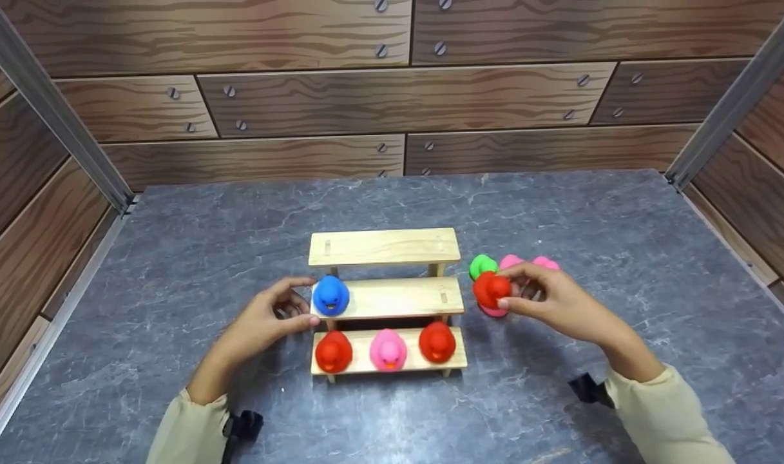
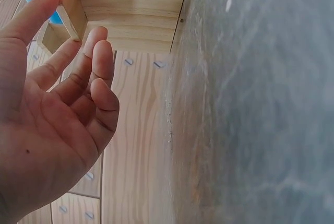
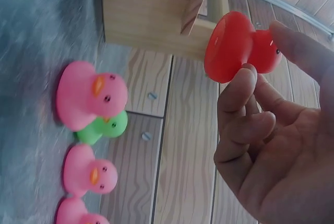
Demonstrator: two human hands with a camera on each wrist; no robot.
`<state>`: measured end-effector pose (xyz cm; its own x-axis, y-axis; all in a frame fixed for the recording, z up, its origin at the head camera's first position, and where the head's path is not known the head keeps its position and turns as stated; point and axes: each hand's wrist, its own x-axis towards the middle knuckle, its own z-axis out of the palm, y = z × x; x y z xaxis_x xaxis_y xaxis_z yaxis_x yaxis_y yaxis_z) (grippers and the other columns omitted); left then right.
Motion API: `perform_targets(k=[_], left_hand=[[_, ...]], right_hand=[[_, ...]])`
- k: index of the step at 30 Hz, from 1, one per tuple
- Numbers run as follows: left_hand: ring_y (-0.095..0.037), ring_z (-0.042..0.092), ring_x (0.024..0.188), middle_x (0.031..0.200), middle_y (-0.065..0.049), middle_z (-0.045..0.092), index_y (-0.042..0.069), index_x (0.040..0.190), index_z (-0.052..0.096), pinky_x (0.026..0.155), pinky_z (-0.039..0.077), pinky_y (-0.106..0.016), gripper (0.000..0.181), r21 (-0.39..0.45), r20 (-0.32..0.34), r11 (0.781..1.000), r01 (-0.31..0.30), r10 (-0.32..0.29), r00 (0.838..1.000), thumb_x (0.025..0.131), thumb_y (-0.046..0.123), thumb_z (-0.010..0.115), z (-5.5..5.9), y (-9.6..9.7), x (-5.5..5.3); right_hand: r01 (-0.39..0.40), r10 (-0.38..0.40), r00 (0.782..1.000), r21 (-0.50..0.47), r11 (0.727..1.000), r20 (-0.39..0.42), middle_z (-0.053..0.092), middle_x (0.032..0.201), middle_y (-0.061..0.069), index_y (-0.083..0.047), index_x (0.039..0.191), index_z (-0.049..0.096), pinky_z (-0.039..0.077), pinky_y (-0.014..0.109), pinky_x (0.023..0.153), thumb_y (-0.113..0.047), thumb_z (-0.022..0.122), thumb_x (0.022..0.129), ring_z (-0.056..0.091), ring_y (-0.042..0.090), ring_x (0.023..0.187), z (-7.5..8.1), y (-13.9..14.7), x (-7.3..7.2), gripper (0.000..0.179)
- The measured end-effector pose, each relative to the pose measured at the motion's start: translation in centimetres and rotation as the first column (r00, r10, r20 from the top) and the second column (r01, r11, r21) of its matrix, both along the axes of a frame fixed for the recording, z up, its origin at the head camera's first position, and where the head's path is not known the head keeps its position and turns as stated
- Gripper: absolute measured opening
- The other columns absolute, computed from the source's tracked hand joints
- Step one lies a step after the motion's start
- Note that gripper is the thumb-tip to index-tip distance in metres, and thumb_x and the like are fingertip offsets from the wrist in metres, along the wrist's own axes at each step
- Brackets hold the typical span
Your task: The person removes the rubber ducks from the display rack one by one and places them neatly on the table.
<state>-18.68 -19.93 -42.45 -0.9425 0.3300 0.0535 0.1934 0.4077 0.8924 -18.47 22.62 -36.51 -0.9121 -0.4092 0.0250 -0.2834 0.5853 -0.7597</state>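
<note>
My right hand (image 1: 553, 299) pinches a red rubber duck (image 1: 490, 288) by its head between thumb and fingers. In the right wrist view this red duck (image 3: 235, 49) is tilted and held off the table. My left hand (image 1: 269, 316) grips the left end of the middle step of a three-step wooden stand (image 1: 398, 298), thumb at the front and index finger behind. A blue duck (image 1: 331, 296) sits on that step beside the fingertips. On the bottom step stand a red duck (image 1: 334, 352), a pink duck (image 1: 388, 350) and another red duck (image 1: 437, 343).
Right of the stand, a green duck (image 1: 482, 265) and several pink ducks (image 3: 88, 96) stand on the grey marbled table (image 1: 205, 245), partly hidden by the right hand in the head view. The top step (image 1: 384, 247) is bare. Wood-patterned walls (image 1: 366, 103) enclose the table.
</note>
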Motion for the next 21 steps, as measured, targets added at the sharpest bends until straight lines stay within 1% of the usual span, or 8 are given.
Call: perform_targets(k=[10,16,21], left_hand=[[-0.013,0.054,0.075,0.089,-0.012,0.063,0.002,0.132,0.052,0.067,0.044,-0.022,0.058,-0.004,0.006,1.0,-0.006,0.006,1.0,0.082,0.017,0.076,0.1,0.1,0.1],[-0.013,0.054,0.075,0.089,-0.011,0.063,0.002,0.132,0.052,0.067,0.044,-0.022,0.058,-0.007,0.009,1.0,-0.008,0.008,1.0,0.081,0.017,0.077,0.1,0.0,0.1],[-0.013,0.054,0.075,0.089,-0.011,0.063,0.002,0.132,0.052,0.066,0.045,-0.022,0.059,-0.007,0.009,1.0,-0.002,0.002,1.0,0.081,0.017,0.077,0.0,0.0,0.0]], right_hand=[[0.033,-0.033,0.999,0.037,0.999,-0.016,0.056,0.087,0.005,-0.003,0.114,0.062,0.043,0.021,0.065,-0.023,0.07,0.088,0.05,0.01,0.075,0.0,1.8,0.0,0.034],[0.014,-0.013,1.0,0.045,0.999,-0.022,0.056,0.087,0.005,-0.001,0.114,0.062,0.043,0.021,0.065,-0.019,0.07,0.088,0.05,0.009,0.075,-0.3,2.9,-0.5,0.033],[-0.001,0.001,1.0,0.066,0.998,-0.007,0.058,0.089,0.005,-0.001,0.115,0.061,0.044,0.021,0.065,-0.021,0.069,0.089,0.051,0.009,0.076,-0.3,3.7,-0.6,0.034]])
